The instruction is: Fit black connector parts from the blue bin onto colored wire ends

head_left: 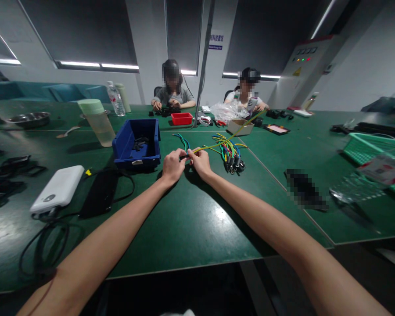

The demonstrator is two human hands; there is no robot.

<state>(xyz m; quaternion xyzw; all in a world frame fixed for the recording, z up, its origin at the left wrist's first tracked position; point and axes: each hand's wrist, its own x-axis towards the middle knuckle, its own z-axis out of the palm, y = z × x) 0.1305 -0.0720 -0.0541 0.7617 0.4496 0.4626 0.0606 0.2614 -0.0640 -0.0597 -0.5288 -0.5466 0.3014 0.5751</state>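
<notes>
My left hand (173, 166) pinches a small black piece (183, 157) over the green table (217, 232). Close against it, my right hand (200, 163) is closed on a yellow wire (213, 145) that stretches up and to the right. Green and blue wires (183, 141) stick out just beyond my fingertips. To the right of my hands lies a bundle of coloured wires (228, 151) with dark connectors at its near end. A blue bin (136, 163) holding small black parts stands left of my left hand.
Left are a white power bank (59, 186), a black phone (100, 193), cables and a green-lidded bottle (98, 123). A red tray (181, 118) and a cardboard box (240, 127) stand farther back, before two seated people. A green basket (375, 151) is at right.
</notes>
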